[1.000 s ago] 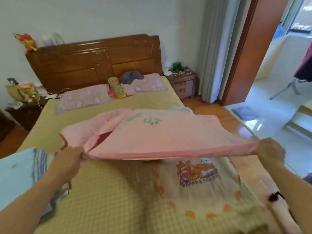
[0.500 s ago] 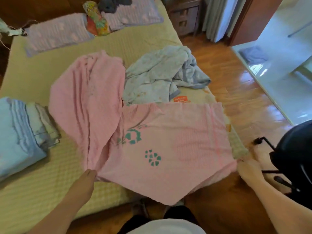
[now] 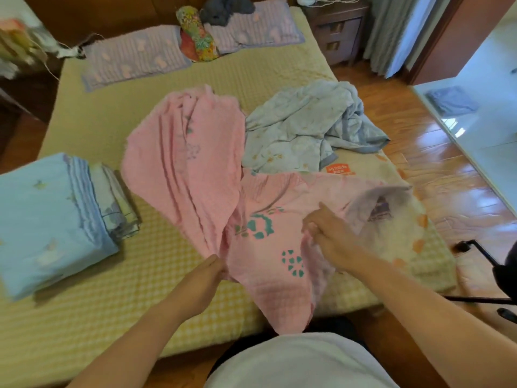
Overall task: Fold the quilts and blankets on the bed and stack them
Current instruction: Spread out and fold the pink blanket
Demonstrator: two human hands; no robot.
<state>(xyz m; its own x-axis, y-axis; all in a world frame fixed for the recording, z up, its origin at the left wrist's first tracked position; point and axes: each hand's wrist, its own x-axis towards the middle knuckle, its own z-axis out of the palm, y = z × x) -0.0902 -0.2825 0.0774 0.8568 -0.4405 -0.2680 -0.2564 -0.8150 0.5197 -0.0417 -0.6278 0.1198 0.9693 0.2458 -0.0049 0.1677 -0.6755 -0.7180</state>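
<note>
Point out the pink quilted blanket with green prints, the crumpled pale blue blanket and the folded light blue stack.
pink quilted blanket [image 3: 181,175], head view, on its bunched left half.
crumpled pale blue blanket [image 3: 302,127], head view, on its middle.
folded light blue stack [image 3: 36,217], head view, on its top face.

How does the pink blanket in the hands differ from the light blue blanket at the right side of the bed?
The pink blanket is gripped by the left hand and right hand; the light blue blanket lies untouched. The pink one is partly spread, with green prints, one corner hanging off the bed; the blue one is crumpled in a heap. Both are still unfolded.
</note>
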